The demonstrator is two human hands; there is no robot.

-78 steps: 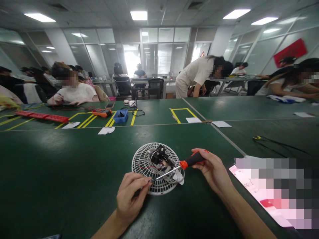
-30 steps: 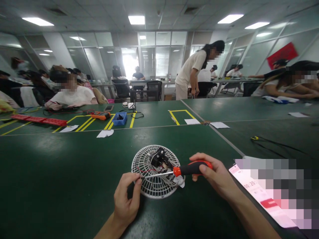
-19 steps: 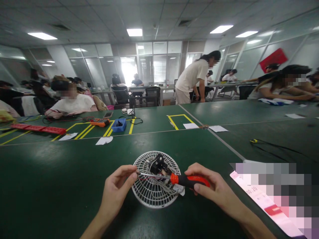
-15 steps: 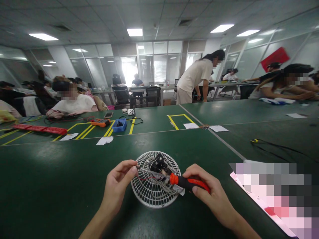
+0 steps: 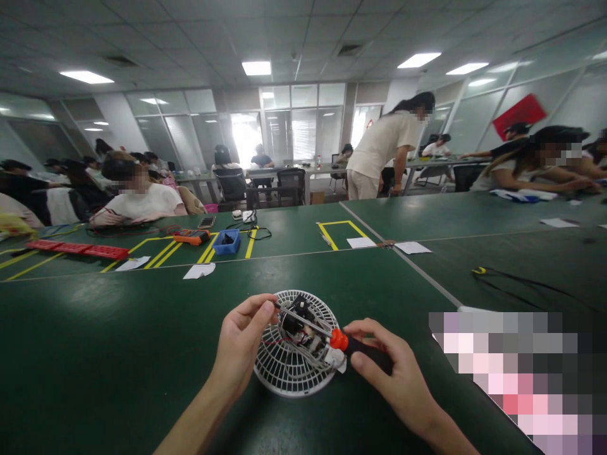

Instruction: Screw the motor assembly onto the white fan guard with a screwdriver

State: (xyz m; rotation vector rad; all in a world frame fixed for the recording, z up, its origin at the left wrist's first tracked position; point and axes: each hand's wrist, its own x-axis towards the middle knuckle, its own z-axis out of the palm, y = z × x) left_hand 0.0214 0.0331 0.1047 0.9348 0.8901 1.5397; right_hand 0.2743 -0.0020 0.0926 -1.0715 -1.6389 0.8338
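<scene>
A screwdriver (image 5: pixel 339 339) with a black and red handle lies in my right hand (image 5: pixel 393 366), its fingers wrapped round the grip. Its shaft points left and slightly up, above the fan grille. At the dark tip, my left hand (image 5: pixel 246 335) is closed in a pinch between thumb and fingers; whatever small thing is in that pinch is hidden. Beneath both hands, the round white fan grille (image 5: pixel 294 387) rests on the green table. On the grille sits a black motor assembly (image 5: pixel 300 308) with grey cable and thin red wires. A white tag (image 5: pixel 336 359) hangs by its right edge.
Across the table are a blue bin (image 5: pixel 226 242), an orange multimeter (image 5: pixel 191 237), red trays (image 5: pixel 78 248) and paper sheets (image 5: pixel 199 271). A black strap (image 5: pixel 516 277) lies to the right, near a blurred pink item (image 5: pixel 516 392). Several people sit around; one person (image 5: pixel 382 148) stands bent over.
My left hand has moved right and slightly up with the screwdriver tip. The right hand has turned the handle, so less red shows and the shaft slopes more steeply.
</scene>
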